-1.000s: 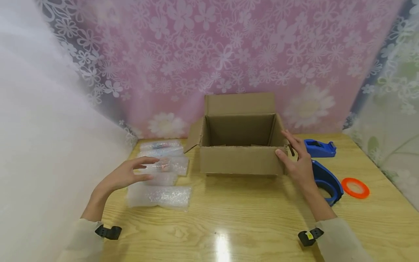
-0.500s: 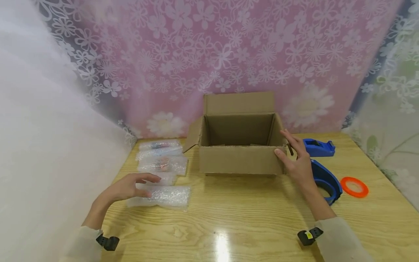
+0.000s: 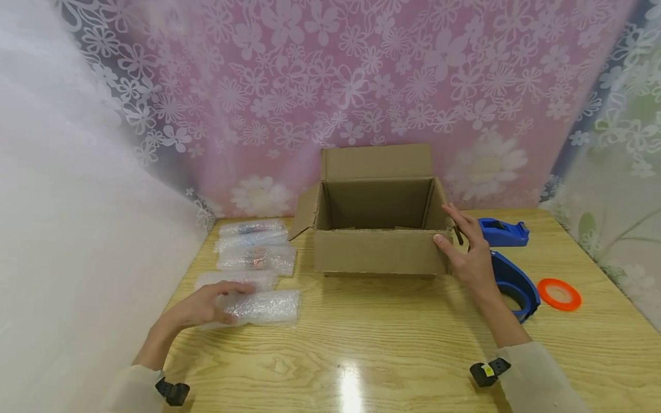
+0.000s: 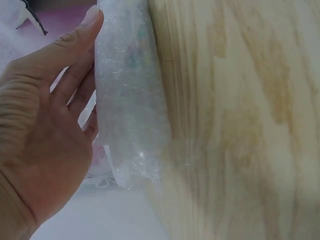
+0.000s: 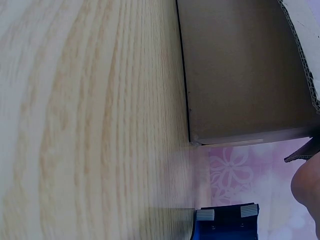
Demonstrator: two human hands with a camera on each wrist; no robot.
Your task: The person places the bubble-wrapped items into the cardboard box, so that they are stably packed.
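Observation:
My left hand [image 3: 206, 304] grips the nearest bubble-wrapped bundle [image 3: 271, 308] at its left part, fingers over the far side and thumb on the near side. In the left wrist view the bubble-wrapped bundle [image 4: 132, 95] shows faint coloured patches through the film; what it contains cannot be made out. A cardboard box [image 3: 379, 251] stands at the back with its top open, and my right hand [image 3: 471, 261] holds its right front corner, thumb on the front face. Only a fingertip of the right hand [image 5: 307, 185] shows in the right wrist view, beside the box [image 5: 245, 70].
Several more bubble-wrapped bundles [image 3: 258, 261] lie in a row at the left. A blue tape dispenser [image 3: 503, 233], a larger dark-blue tape holder [image 3: 516, 287] and an orange ring-shaped roll [image 3: 559, 295] rest right of the box. Flowered cloth [image 3: 351, 86] hangs behind the table.
My left hand has moved down towards me, from above the middle bundles onto the nearest one, which has shifted slightly away. The right hand and the box have stayed in place.

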